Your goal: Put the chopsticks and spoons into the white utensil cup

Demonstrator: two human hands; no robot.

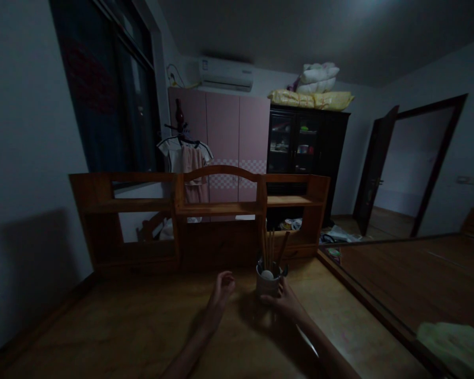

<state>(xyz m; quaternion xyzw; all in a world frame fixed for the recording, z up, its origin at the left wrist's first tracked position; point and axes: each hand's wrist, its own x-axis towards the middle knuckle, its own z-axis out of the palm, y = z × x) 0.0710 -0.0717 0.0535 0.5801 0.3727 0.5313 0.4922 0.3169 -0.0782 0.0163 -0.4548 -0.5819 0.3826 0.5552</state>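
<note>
My right hand (283,302) is wrapped round the right side of a light-coloured cup (266,285), thumb across its front. The cup stands upright over the wooden desk; in this dim light I cannot tell whether its base touches. Several thin sticks like chopsticks (269,250) rise out of it. A thicker brown stick (283,247) leans to the right, and a round pale piece (267,275) shows at the rim. To the left of the cup and apart from it, my left hand (223,287) hovers with loosely bent fingers and nothing visible in them.
A wooden shelf unit (221,209) runs along the back of the desk (142,321). A thin bright strip (308,341) lies beneath my right forearm. To the right are a lower brown surface (418,268) and a pale cloth-like bundle (454,342).
</note>
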